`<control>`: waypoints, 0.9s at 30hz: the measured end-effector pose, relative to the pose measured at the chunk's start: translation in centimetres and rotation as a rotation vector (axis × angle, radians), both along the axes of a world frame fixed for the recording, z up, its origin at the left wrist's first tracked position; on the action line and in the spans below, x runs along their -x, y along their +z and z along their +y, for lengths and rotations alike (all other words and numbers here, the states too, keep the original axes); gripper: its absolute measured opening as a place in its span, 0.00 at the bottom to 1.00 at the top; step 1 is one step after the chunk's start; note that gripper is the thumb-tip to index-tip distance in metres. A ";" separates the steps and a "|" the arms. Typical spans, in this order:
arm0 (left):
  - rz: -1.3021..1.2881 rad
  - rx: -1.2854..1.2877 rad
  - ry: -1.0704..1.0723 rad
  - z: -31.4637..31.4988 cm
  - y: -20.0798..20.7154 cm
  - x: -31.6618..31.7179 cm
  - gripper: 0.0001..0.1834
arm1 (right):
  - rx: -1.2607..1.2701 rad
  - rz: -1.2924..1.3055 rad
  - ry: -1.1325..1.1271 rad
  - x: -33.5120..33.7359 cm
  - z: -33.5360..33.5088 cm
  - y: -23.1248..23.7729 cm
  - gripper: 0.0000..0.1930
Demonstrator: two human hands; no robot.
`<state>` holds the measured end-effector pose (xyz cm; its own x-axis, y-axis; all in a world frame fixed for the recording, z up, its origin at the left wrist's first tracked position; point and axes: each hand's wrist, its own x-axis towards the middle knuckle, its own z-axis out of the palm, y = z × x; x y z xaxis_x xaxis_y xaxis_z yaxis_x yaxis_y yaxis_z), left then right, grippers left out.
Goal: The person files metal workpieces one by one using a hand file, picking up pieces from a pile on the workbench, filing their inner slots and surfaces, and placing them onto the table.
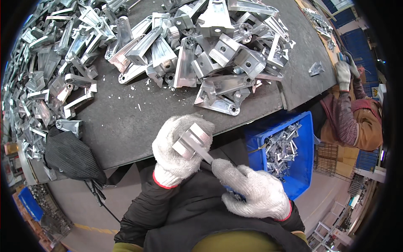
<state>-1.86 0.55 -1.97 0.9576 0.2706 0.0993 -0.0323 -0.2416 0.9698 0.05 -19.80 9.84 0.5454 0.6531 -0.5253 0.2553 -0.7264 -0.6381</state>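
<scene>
My left hand (178,143), in a white knit glove with a red cuff, is closed around a silver metal casting (191,141). A blocky, ribbed end of the casting faces up out of the glove. My right hand (254,191), gloved alike, grips a flat file (204,153) whose grey blade rests against the casting. Part of a blue handle (235,194) shows beneath its fingers. Both hands are in front of my body, just off the near edge of the dark table (121,126). How far the casting extends inside my left glove is hidden.
Piled castings (184,63) cover the table's middle and left. A black mesh bag (73,155) sits at the near left edge. To the right below the table stands a blue bin (308,155) with small metal pieces inside. Farther right, a gloved co-worker (363,122) works at the table.
</scene>
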 end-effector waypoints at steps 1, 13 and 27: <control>0.038 0.103 0.033 -0.1 0.0 0.0 0.18 | -0.001 0.001 0.002 0.1 0.2 -0.1 0.36; -0.111 0.008 -0.006 0.1 -1.5 0.0 0.26 | 0.124 -0.535 -0.002 1.4 0.7 -0.1 0.32; -0.024 -0.015 0.060 -0.2 -1.0 -0.5 0.29 | 0.473 -0.495 0.138 -0.3 1.6 2.4 0.33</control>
<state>-1.37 0.31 -2.97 0.9368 0.3261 0.1269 -0.0409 -0.2582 0.9652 0.38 -18.16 12.27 0.7225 0.4962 -0.4815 0.5447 -0.8374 -0.0455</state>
